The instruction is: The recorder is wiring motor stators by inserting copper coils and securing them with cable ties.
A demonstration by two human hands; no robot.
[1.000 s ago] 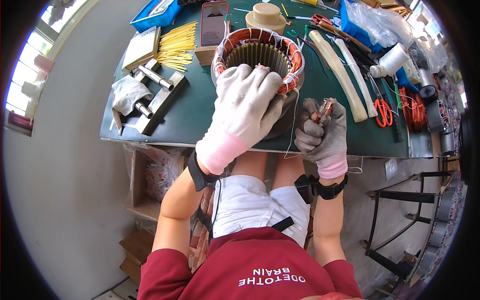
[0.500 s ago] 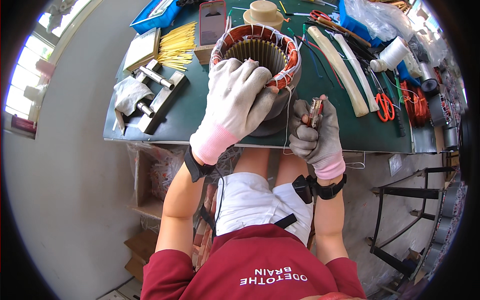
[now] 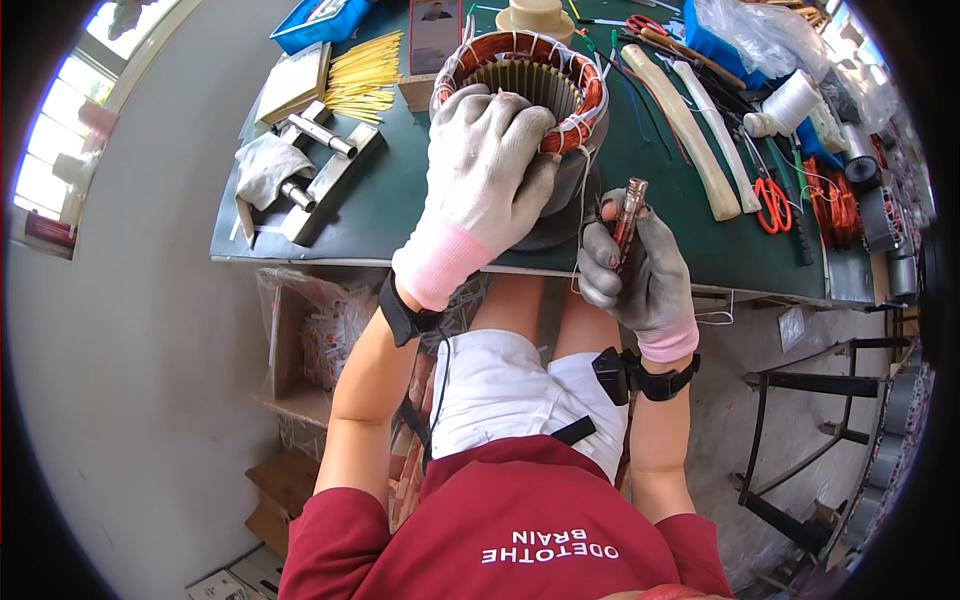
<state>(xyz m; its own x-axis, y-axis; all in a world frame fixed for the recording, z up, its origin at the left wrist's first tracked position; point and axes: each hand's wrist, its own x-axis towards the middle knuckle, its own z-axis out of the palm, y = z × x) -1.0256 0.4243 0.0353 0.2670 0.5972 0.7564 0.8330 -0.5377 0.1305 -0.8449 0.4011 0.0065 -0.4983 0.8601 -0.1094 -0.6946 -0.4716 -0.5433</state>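
On the bench's near edge stands a motor stator (image 3: 590, 128) with copper windings laced in white cord around its top. My left hand (image 3: 485, 150), in a grey-white glove with a pink cuff, lies over the near rim of the stator, fingers bent over it and thumb along the outside. My right hand (image 3: 640, 270), gloved too, is beside the stator on the right. It is closed around a slim, clear reddish-brown cylinder (image 3: 628, 222) with a shiny end, held upright; its exact kind is unclear and its lower part is hidden. A white cord hangs between the hands.
Yellow strips (image 3: 362, 78) and a metal fixture (image 3: 330, 185) lie to the left. A phone (image 3: 435, 40) is behind the stator. To the right are pale sticks (image 3: 690, 140), red-handled scissors (image 3: 772, 205), white thread spools (image 3: 790, 105) and copper wire (image 3: 833, 212). A black metal frame (image 3: 810, 385) stands below.
My right hand has turned slightly, so more of the clear cylinder shows above its fingers. My left hand stays on the stator's rim. The whole view has shifted a little.
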